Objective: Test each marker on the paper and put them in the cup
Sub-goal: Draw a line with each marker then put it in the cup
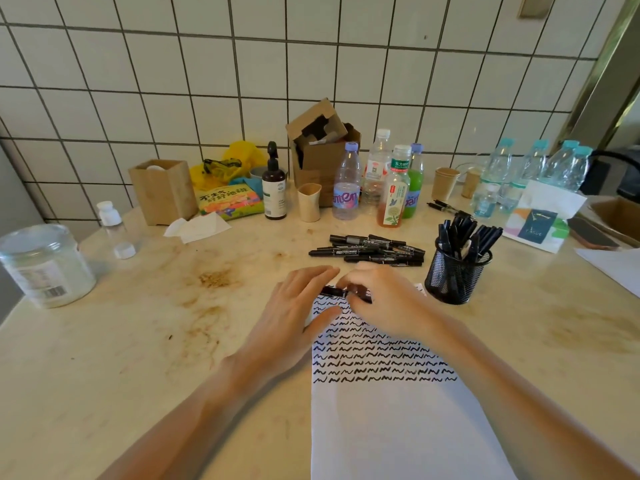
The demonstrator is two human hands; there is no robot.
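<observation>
Both hands meet over the top of the paper [398, 410]: the left hand [298, 306] and right hand [381, 299] each pinch an end of one black marker [341, 292], its middle alone visible and blurred between the fingers. Behind them lies a pile of markers [374, 249] on the bench [138, 341]; the mesh cup [453, 275], already holding several, stands just right. Bottles [347, 185] crowd the back.

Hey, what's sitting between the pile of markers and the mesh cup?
Nothing: in the head view, bare tabletop separates the marker pile from the mesh cup.
</observation>
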